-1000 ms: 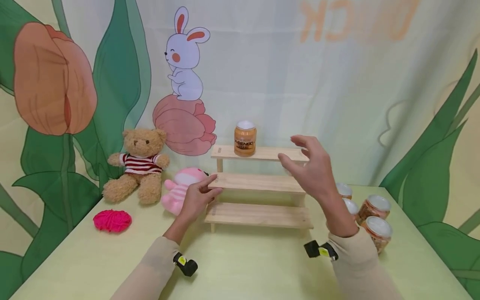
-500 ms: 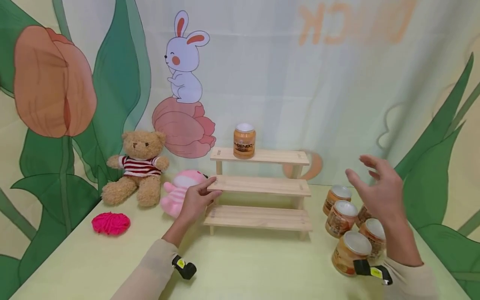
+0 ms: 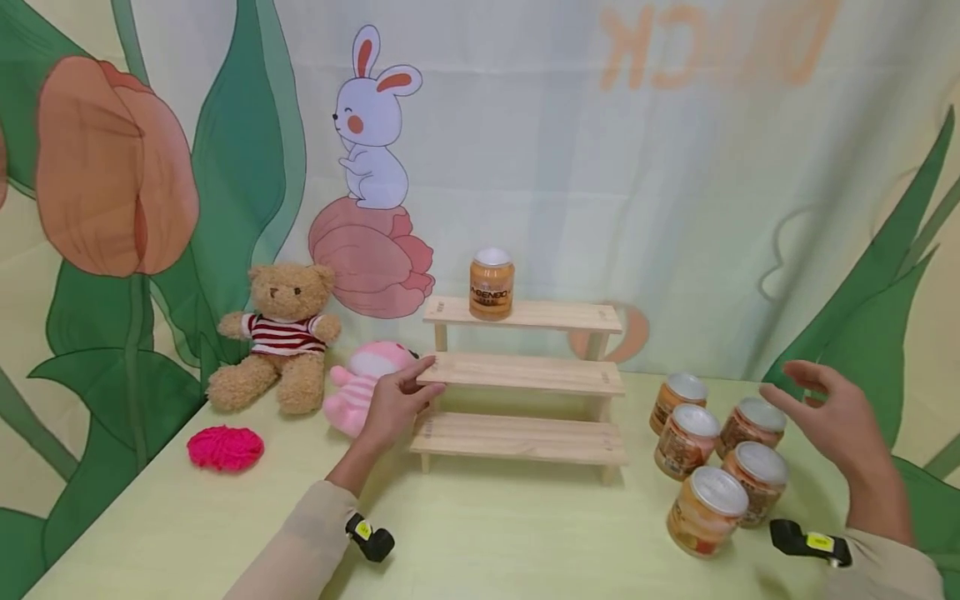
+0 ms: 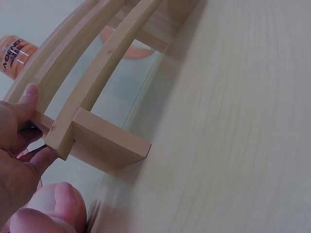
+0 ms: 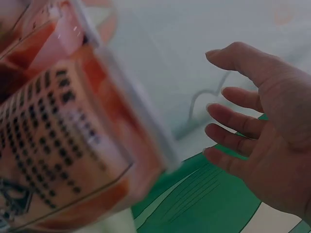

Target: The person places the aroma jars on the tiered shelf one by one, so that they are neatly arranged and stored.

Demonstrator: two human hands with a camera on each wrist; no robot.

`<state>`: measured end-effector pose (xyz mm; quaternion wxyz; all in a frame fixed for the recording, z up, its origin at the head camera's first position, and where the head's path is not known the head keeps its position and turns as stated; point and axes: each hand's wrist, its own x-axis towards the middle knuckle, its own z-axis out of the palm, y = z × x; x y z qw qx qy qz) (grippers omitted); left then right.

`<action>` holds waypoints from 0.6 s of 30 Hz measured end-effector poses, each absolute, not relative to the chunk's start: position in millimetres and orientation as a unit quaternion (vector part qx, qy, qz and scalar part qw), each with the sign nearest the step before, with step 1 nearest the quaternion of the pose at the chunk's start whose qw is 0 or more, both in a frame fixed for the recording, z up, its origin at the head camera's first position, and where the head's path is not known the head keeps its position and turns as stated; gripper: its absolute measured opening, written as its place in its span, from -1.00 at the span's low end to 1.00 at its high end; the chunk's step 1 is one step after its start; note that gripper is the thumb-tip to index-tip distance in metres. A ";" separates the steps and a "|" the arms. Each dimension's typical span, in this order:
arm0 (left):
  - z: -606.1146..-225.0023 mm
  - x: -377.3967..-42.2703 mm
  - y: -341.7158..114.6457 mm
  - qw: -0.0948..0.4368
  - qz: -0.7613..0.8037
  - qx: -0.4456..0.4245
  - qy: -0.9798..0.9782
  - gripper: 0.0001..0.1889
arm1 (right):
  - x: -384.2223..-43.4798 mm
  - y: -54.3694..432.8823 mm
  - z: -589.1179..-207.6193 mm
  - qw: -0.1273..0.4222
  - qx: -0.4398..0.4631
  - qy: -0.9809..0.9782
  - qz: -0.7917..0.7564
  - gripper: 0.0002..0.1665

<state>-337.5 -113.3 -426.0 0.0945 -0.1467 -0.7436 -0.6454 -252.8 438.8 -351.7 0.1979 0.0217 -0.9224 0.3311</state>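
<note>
A three-tier wooden display shelf (image 3: pixel 517 437) stands mid-table. My left hand (image 3: pixel 393 404) pinches the left end of its middle board; in the left wrist view, thumb and fingers (image 4: pixel 30 94) grip the board's end. On the top board, left of its middle, a jar (image 3: pixel 491 287) with a white lid stands upright. My right hand (image 3: pixel 836 417) hovers at the right, holding nothing, its fingers loosely bent and spread. Beside it stand several similar jars with silver-white lids, the nearest a back-right jar (image 3: pixel 752 427). One jar (image 5: pixel 63 145) looms large in the right wrist view, apart from the fingers.
A pink plush toy (image 3: pixel 360 387) sits just behind my left hand. Left of it are a teddy bear (image 3: pixel 281 337) in a striped shirt and a bright pink yarn bundle (image 3: pixel 225 448). A printed cloth (image 3: pixel 570 167) hangs behind the table.
My right hand has moved from beside the top board rightward and down to the group of jars. My left hand has stayed on the shelf.
</note>
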 end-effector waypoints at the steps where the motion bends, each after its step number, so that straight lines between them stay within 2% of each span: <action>1: -426.7 -338.0 -113.1 0.093 -0.646 -0.148 -0.744 -0.43 | -253.1 441.4 -354.8 0.190 0.014 -0.924 0.332 -0.18; 10: -431.5 -336.6 -111.8 0.089 -0.645 -0.138 -0.746 -0.43 | -264.5 466.4 -388.6 0.106 -0.011 -0.929 0.355 -0.03; 18: -427.7 -337.1 -112.2 0.098 -0.644 -0.145 -0.745 -0.43 | -271.6 473.3 -406.5 0.055 -0.012 -0.928 0.369 0.07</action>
